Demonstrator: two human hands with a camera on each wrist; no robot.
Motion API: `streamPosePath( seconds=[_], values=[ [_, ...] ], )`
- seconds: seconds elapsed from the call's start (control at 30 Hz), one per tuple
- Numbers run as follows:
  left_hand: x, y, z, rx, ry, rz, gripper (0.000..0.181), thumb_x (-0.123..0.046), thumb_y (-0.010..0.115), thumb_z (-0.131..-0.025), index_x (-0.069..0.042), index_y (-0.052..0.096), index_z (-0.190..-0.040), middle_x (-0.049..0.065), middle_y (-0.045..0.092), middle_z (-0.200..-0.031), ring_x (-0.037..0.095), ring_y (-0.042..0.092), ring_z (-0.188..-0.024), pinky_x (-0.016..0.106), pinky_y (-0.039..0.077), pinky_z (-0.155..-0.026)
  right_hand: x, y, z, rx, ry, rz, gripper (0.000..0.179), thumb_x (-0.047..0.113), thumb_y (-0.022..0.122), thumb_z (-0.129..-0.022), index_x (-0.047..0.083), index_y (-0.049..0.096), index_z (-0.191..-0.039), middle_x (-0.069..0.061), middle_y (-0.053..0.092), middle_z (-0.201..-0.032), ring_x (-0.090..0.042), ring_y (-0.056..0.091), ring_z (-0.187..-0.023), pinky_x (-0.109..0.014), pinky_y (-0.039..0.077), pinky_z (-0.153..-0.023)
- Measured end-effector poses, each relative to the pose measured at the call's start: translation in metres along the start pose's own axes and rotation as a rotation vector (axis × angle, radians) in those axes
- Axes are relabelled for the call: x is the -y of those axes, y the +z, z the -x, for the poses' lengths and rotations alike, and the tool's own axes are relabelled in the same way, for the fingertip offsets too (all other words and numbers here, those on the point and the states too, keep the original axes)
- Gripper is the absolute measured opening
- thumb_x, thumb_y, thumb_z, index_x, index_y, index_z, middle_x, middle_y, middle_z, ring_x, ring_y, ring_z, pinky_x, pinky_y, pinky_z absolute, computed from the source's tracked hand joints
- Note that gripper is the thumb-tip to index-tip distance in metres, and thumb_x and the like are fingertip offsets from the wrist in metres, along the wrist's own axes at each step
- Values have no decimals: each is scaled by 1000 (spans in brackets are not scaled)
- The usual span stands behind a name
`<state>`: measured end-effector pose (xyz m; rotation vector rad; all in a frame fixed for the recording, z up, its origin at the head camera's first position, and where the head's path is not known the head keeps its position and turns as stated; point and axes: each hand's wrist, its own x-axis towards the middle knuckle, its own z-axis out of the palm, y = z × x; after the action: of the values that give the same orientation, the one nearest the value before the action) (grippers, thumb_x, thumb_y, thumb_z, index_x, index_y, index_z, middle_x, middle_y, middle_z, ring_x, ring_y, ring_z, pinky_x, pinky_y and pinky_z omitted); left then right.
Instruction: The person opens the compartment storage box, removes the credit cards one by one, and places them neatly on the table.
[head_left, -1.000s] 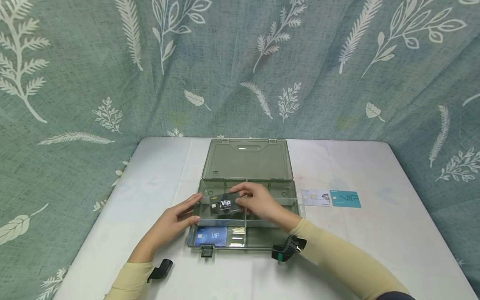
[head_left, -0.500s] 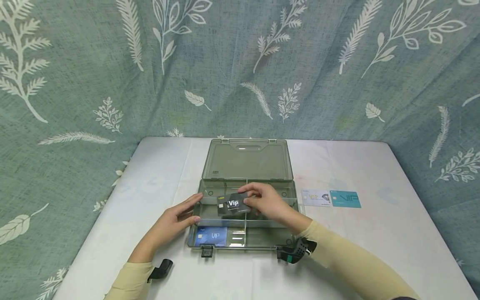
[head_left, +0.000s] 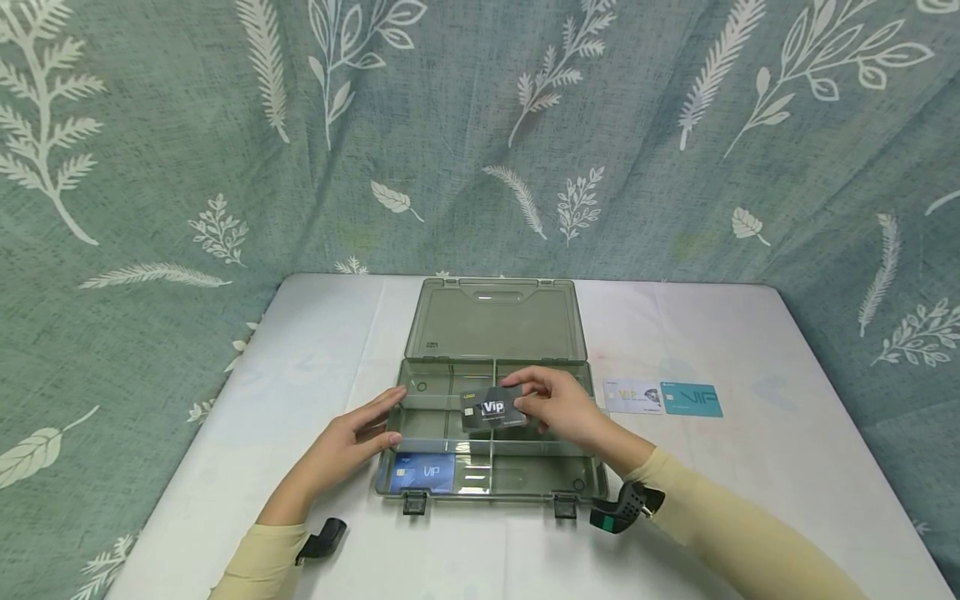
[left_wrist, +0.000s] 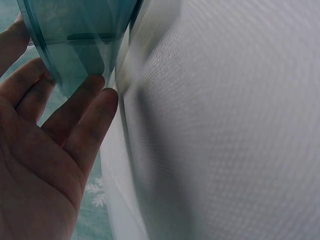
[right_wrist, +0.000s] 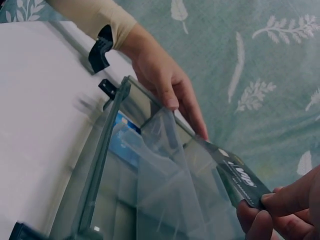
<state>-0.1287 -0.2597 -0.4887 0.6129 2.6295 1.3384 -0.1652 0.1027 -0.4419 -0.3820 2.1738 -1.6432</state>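
In the head view, my right hand (head_left: pixel 561 405) pinches the right end of a black VIP card (head_left: pixel 487 410) between thumb and fingers, above the middle of an open smoky-clear compartment box (head_left: pixel 528 475). The right wrist view shows the card (right_wrist: pixel 239 174) tilted, with the pinching fingertips at its end. My left hand (head_left: pixel 341 450) rests against the box's left side, thumb and fingertips on its rim. Seen from the left wrist, its fairly straight fingers touch the outer wall (left_wrist: pixel 80 37). A blue VIP card (head_left: pixel 423 473) lies in the front left compartment.
Right of the box, a white VIP card (head_left: pixel 632 397) and a teal VIP card (head_left: pixel 692 399) lie side by side on the white tablecloth (head_left: pixel 757 483). The box's lid (head_left: pixel 495 321) lies folded back behind it. Leaf-patterned green fabric (head_left: pixel 450 150) hangs around the table.
My right hand has moved to the right with the black card, from above the left compartments to the middle divider. The left hand has stayed where it was.
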Motion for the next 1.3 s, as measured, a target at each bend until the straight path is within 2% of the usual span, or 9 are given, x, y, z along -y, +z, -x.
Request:
streamPosePath(
  seconds=[0.2, 0.4, 0.6, 0.93, 1.3],
  values=[
    [-1, -1, 1, 6, -1, 16, 68, -24, 71, -97, -14, 41, -157, 12, 31, -164, 30, 40, -144, 37, 44, -112, -4, -12, 8, -11, -1, 19, 31, 4, 61, -101, 5, 64, -131, -11, 62, -98, -27, 57, -73, -35, 51, -52],
    [-1, -1, 1, 5, -2, 16, 68, -24, 71, -97, -16, 41, -157, 11, 31, -164, 29, 40, -144, 38, 44, -112, -6, -23, 17, -34, 16, 22, 29, 6, 62, -101, 7, 65, -130, -12, 63, -97, -30, 57, -72, -34, 51, -52],
    [-1, -1, 0, 4, 2, 7, 68, -24, 71, -97, -14, 42, -157, 12, 32, -164, 30, 40, -144, 38, 44, -112, -8, -33, 26, -63, 46, 26, 28, 7, 62, -101, 9, 65, -129, -12, 62, -95, -25, 55, -69, -30, 49, -50],
    [-1, -1, 0, 6, 9, 14, 68, -23, 71, -97, -13, 42, -157, 12, 32, -164, 31, 40, -144, 37, 45, -111, -14, -52, 43, -99, 59, 46, 28, 5, 60, -102, 6, 63, -130, -13, 61, -86, -23, 52, -67, -35, 50, -50],
    [-1, -1, 0, 7, 0, 25, 68, -23, 71, -97, -13, 41, -157, 10, 31, -165, 30, 40, -144, 37, 44, -112, -22, -75, 59, -164, 94, 59, 33, 3, 60, -101, 1, 59, -134, -13, 61, -96, -26, 53, -78, -35, 50, -52]
  ],
)
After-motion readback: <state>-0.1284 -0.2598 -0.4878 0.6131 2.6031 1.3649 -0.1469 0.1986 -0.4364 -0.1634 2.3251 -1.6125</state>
